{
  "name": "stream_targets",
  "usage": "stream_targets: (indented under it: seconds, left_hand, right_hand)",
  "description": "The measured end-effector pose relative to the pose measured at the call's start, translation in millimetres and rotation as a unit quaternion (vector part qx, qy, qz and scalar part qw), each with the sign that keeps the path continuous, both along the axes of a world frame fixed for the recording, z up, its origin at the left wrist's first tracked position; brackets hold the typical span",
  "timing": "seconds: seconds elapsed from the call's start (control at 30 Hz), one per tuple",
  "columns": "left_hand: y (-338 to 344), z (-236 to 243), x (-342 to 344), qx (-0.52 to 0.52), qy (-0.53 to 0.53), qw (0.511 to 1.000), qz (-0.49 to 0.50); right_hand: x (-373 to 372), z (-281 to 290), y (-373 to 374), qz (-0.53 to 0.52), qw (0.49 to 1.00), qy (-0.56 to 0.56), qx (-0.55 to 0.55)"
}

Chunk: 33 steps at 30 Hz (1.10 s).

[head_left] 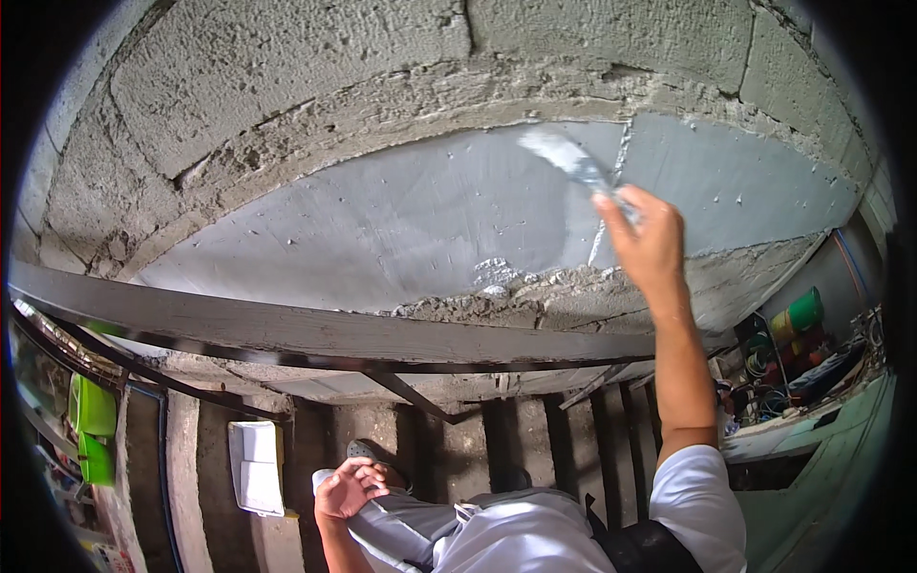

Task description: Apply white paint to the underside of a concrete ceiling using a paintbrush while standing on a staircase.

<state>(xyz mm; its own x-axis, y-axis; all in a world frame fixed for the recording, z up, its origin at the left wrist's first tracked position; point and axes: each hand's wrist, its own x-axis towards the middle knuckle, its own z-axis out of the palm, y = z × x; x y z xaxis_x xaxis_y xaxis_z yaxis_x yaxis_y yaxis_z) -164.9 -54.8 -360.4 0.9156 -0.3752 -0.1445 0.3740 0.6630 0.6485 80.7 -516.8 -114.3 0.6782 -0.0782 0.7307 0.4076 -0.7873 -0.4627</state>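
1. One brush in play, up at the wall, over the smooth grey patch. Held in the right hand.
2. Right fingers pinching the brush by its handle, thumb and forefinger foremost. Hand and brush both blurred; finer detail of the grip lost.
3. Bristles point to between 10 and 11 o'clock from those fingers. Long axis slants from there back toward 4 o'clock, a diagonal across the patch.
4. White seam runs near upright there. Bristle end lies on its 9 o'clock side, the gripping hand mostly on its 3 o'clock side. Contact between bristles and wall: cannot tell.
5. Rough white clump at about 7 o'clock from the bristles, on the patch's lower edge.
6. Right hand is by far the nearer to the patch. Left hand sits low, well apart, at about 8 o'clock from the right, below the dark rail. Its fingers are half curled, slightly spread, nothing visible in them.
7. White tray on the steps, near the left hand, toward 9 o'clock.
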Motion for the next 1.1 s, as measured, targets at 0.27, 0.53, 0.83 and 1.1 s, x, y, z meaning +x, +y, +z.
stream_targets:
  seconds: [0.27, 0.53, 0.83, 1.1]
  left_hand:
    - [2.2, -2.5, -34.0, -0.018, 0.031, 0.996, 0.083]
    - [-8.5, 17.4, -47.7, 0.071, 0.003, 0.986, 0.148]
    - [53.9, -2.3, -173.9, 0.103, 0.111, 0.862, 0.484]
    - [179.0, -71.8, -180.6, 0.128, 0.27, 0.686, 0.664]
  right_hand:
    - [-31.7, -15.9, -28.9, 0.11, 0.973, 0.038, 0.197]
    - [-72.1, -86.4, 73.7, 0.469, 0.755, 0.361, 0.282]
    - [-143.4, -159.8, 191.4, 0.56, 0.57, 0.534, 0.277]
    - [-165.0, -298.7, 300.7, 0.362, 0.518, 0.734, 0.249]
